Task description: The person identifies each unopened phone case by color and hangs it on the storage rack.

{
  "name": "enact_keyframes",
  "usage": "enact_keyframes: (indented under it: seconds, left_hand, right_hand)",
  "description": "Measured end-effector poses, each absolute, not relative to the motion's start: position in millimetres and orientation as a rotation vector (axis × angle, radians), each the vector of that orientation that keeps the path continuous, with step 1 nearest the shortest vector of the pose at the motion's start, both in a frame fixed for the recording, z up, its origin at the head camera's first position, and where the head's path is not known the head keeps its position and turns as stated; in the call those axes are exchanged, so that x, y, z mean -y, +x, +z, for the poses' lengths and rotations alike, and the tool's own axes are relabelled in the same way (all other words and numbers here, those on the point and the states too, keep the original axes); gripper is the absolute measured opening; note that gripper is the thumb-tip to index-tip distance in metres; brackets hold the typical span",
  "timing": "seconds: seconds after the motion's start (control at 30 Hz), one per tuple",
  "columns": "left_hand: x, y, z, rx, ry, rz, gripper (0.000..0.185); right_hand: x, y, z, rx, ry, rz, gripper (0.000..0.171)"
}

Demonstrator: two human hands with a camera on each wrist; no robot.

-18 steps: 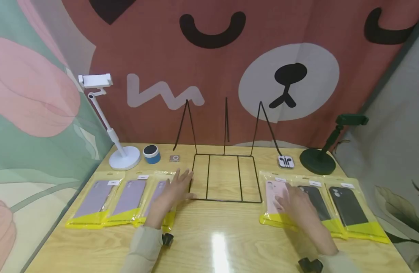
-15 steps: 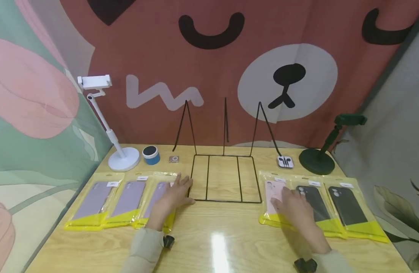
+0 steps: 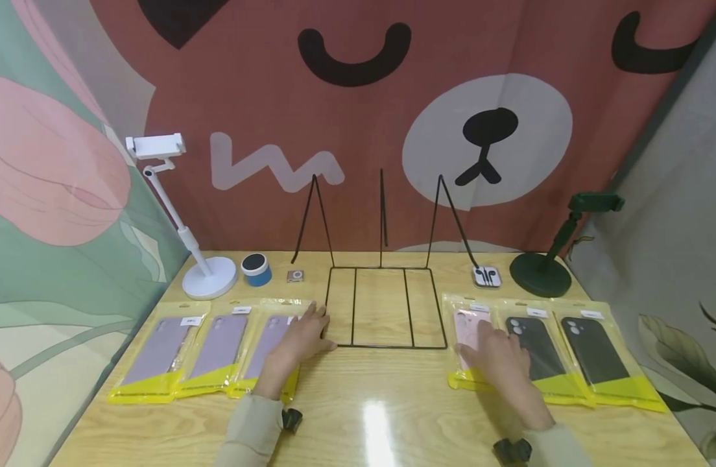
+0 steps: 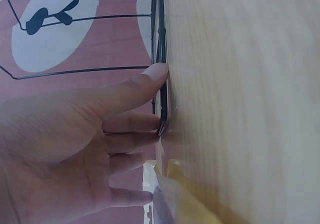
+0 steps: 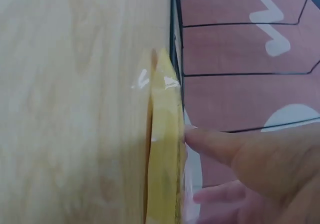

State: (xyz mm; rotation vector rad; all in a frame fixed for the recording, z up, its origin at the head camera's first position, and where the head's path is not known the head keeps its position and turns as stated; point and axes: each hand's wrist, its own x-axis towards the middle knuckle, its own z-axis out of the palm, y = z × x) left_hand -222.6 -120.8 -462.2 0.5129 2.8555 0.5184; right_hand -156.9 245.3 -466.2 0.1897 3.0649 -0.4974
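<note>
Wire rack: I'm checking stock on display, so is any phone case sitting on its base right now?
No: the wire rack shows only bare table wood between its bars.

— Where are we? It looks to us like a small phone-accessory stall or display booth.

— We agree: packaged phone cases (image 3: 218,344) lie in rows near the table's (image 3: 381,415) front edge, phone stands (image 3: 209,275) sit at its back corners, a wire display rack (image 3: 381,305) stands mid-table, and a cartoon bear backdrop (image 3: 486,136) hangs behind.
</note>
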Motion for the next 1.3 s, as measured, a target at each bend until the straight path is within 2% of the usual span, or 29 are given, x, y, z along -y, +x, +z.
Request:
enact_keyframes:
  seconds: [0.27,0.33,0.5,0.57,0.67,0.83,0.93,1.1,1.3]
  left_hand:
    - [120,-223,-461,-2.846,0.52,0.54,0.067]
    - [120,-223,-461,-2.845,0.509,0.548,0.067]
    - [118,-223,-459,-2.838,0.5,0.557,0.067]
    - [118,-223,-458,-2.844,0.503,0.553,0.066]
    - [119,-223,-458,-2.842,0.504,0.55,0.066]
    - [122,-223,-459,-2.826,0.496,0.558,0.067]
    - [122,-223,-460,-2.829,0.507,0.546,0.067]
    - [123,-223,-460,-2.85,0.531,0.532,0.067]
    - [123,-223,-460,-2.851,0.548,0.523,0.067]
  right_hand:
    - [-262,-167,-468,-2.996,0.02,-0.88,0.087]
    - [-266,-165,-461,-2.983,0.007,-0.958,0.079]
    - [-270,-153,-433,-3.074,-0.125,-1.03,0.043]
    - [-265,-146,-419,-3.093,-0.192,-1.037,0.038]
    - [-247,-135,-402,-3.11,-0.346,-1.074,0.037]
    - [-210,-117,-381,-3.055,-0.766,-1.364,0.039]
    - [-192,-111,-367,-2.944,-0.923,-1.572,0.04]
    - [-171,-116,-349,-2.867,-0.996,-1.766,0.042]
    - [-163,-129,-352,-2.845,-0.868,-1.849,0.04]
